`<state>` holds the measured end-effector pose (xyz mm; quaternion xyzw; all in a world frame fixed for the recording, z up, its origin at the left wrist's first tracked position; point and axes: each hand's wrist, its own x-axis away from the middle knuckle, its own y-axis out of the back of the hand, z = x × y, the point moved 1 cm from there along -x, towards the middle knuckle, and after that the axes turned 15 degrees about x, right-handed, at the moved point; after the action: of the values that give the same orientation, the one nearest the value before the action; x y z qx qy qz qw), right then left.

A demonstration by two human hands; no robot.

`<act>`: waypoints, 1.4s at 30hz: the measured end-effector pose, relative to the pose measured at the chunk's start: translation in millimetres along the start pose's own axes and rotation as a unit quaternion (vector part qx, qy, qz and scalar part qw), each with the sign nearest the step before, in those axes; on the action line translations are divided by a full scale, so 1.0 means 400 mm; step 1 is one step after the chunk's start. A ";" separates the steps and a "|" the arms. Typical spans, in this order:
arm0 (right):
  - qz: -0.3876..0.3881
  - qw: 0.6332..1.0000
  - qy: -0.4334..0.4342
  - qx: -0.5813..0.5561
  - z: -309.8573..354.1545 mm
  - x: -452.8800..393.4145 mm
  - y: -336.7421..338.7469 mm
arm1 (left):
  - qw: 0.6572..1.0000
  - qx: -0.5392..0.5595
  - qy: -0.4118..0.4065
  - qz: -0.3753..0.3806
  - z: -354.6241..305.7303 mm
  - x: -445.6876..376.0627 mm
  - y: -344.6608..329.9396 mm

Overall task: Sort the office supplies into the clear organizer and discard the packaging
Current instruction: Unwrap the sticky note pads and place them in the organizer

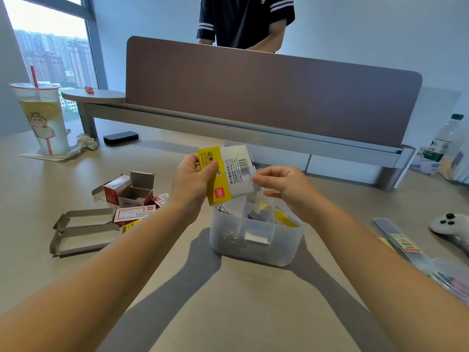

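From the head camera, both hands hold a yellow-and-white sticky-note pack (225, 174) just above the clear organizer (256, 240), which stands on the table (177, 288); the left hand (193, 181) grips the pack's yellow end with thumb across its face; the right hand (281, 185) pinches the clear wrapper at the white end; the organizer's compartments hold paper clips, binder clips and a yellow item; opened red-and-white cardboard boxes (121, 199) lie on the table to the left; farther left stands a drink cup (44, 118) with a red straw; a white game controller (450, 226) lies at the right edge.
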<state>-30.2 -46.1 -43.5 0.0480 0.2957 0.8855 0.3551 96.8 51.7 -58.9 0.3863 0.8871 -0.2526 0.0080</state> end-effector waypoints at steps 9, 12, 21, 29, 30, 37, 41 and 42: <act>0.004 0.997 -0.038 -0.064 0.003 -0.020 -0.005 | 0.999 -0.015 -0.025 0.026 0.002 -0.017 0.016; -0.003 0.998 -0.038 -0.045 0.001 -0.025 -0.007 | 0.998 -0.050 -0.048 0.009 0.005 -0.022 0.014; 0.033 0.999 -0.028 -0.007 0.006 -0.023 0.005 | 0.997 -0.059 -0.050 0.006 -0.002 -0.024 -0.005; -0.028 0.997 -0.045 -0.051 0.000 -0.020 0.022 | 0.993 -0.048 0.056 0.090 -0.012 -0.014 -0.004; -0.033 0.997 -0.048 -0.057 -0.001 -0.020 0.025 | 0.992 -0.059 0.062 0.095 -0.012 -0.012 -0.004; -0.001 0.988 -0.091 -0.121 -0.015 -0.017 0.030 | 0.995 -0.049 0.052 0.075 -0.013 -0.011 -0.001; -0.030 0.985 -0.109 -0.128 -0.020 -0.017 0.039 | 0.997 -0.041 0.055 0.046 -0.016 -0.018 0.010; -0.034 0.986 -0.110 -0.118 -0.021 -0.016 0.040 | 0.997 -0.047 0.052 0.043 -0.016 -0.019 0.013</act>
<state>-37.4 -63.7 -40.6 0.0929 0.1497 0.8911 0.4181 106.8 52.2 -54.1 0.4361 0.8795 -0.1901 -0.0088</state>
